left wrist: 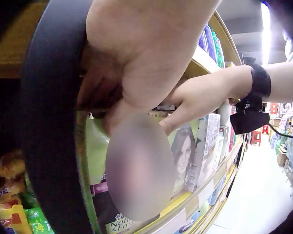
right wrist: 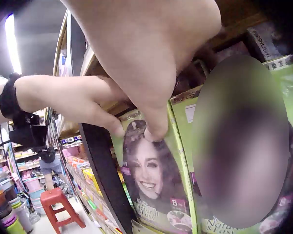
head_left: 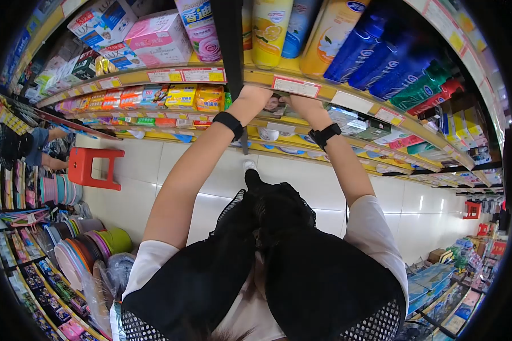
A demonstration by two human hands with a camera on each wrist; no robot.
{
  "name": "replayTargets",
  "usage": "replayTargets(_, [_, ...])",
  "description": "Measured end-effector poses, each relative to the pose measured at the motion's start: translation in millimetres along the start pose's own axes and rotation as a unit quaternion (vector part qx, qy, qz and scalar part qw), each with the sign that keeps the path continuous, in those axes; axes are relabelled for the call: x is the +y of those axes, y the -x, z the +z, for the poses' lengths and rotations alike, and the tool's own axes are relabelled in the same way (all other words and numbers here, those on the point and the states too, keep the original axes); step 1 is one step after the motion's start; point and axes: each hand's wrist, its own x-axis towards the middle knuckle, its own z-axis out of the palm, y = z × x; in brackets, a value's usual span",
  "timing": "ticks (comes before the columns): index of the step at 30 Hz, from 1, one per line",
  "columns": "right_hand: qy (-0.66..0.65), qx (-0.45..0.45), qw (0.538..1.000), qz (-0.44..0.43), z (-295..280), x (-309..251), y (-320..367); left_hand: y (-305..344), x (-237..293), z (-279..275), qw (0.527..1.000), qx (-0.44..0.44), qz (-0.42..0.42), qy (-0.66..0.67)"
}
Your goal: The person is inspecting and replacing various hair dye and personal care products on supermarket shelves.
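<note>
A green hair dye box [right wrist: 155, 195] with a smiling portrait stands upright on the shelf beside a dark post. My left hand [head_left: 255, 98] is at its top left corner, thumb against the front and the other fingers over the top edge, partly hidden. Next to it, my right hand [head_left: 306, 107] grips the same box from above; its thumb presses the front near the top and its fingers reach behind. In the left wrist view, the right hand [left wrist: 198, 100] lies just right of the left. A similar green box [right wrist: 186, 116] stands directly to the right.
The dark vertical post [left wrist: 53, 117] stands close at the left hand. Overhead, a shelf edge [head_left: 293, 85] with price tags carries shampoo bottles [head_left: 270, 34]. Soap packs [head_left: 182, 96] fill the shelf to the left. A red stool [head_left: 94, 167] stands on the tiled floor.
</note>
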Motion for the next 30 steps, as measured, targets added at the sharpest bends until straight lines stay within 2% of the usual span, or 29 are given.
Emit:
replayTargets(3, [0.013, 0.007, 1.000, -0.004, 3, 3, 2, 1, 2, -6, 0.987, -0.115, -0.002, -0.112])
replayTargets(4, [0.026, 0.012, 1.000, -0.012, 4, 3, 4, -1, 4, -7, 0.987, -0.114, 0.000, -0.113])
replayTargets(5, [0.095, 0.035, 0.994, -0.030, -13, -11, 13, -4, 7, -11, 0.989, -0.125, -0.056, -0.062])
replayTargets(6, [0.096, 0.037, 0.994, -0.028, -18, -18, 21, -5, 11, -14, 0.984, -0.136, -0.112, -0.010])
replayTargets(7, [0.063, 0.046, 0.997, -0.029, -21, -23, 30, 0, 16, -18, 0.985, -0.134, -0.108, -0.010])
replayTargets(8, [0.031, 0.054, 0.998, -0.028, -23, -26, 41, 14, 25, -24, 0.992, -0.091, -0.056, -0.069])
replayTargets(9, [0.051, 0.123, 0.989, -0.068, -25, -29, 55, 29, 36, -29, 0.991, -0.046, -0.002, -0.124])
replayTargets(11, [-0.030, 0.156, 0.985, -0.065, -24, -36, 92, 54, 61, -41, 0.999, 0.033, 0.009, -0.035])
replayTargets(13, [-0.062, 0.167, 0.983, -0.048, -23, -37, 137, 86, 86, -60, 0.996, 0.002, -0.018, 0.088])
replayTargets(14, [-0.135, 0.175, 0.975, -0.002, -22, -35, 161, 104, 92, -61, 0.990, 0.005, -0.044, 0.135])
replayTargets(15, [-0.208, 0.182, 0.960, 0.045, -21, -33, 183, 123, 96, -59, 0.981, 0.006, -0.070, 0.183])
replayTargets(16, [-0.205, 0.183, 0.960, 0.055, -20, -28, 205, 141, 96, -57, 0.971, -0.005, -0.106, 0.215])
replayTargets(18, [-0.352, 0.169, 0.900, 0.194, -21, -18, 249, 182, 90, -48, 0.931, -0.041, -0.203, 0.302])
replayTargets(19, [-0.350, 0.171, 0.899, 0.202, -22, -12, 270, 201, 86, -43, 0.897, -0.064, -0.260, 0.353])
replayTargets(22, [-0.362, 0.191, 0.873, 0.266, -24, -3, 307, 238, 90, -48, 0.872, -0.073, -0.297, 0.383])
replayTargets(24, [-0.405, 0.209, 0.831, 0.319, -28, -2, 323, 259, 96, -44, 0.807, -0.083, -0.357, 0.463])
replayTargets(29, [-0.441, 0.239, 0.805, 0.317, -38, -16, 327, 277, 124, -40, 0.770, -0.107, -0.370, 0.509])
replayTargets(30, [-0.401, 0.193, 0.846, 0.294, -44, -17, 328, 277, 128, -42, 0.763, -0.106, -0.377, 0.515])
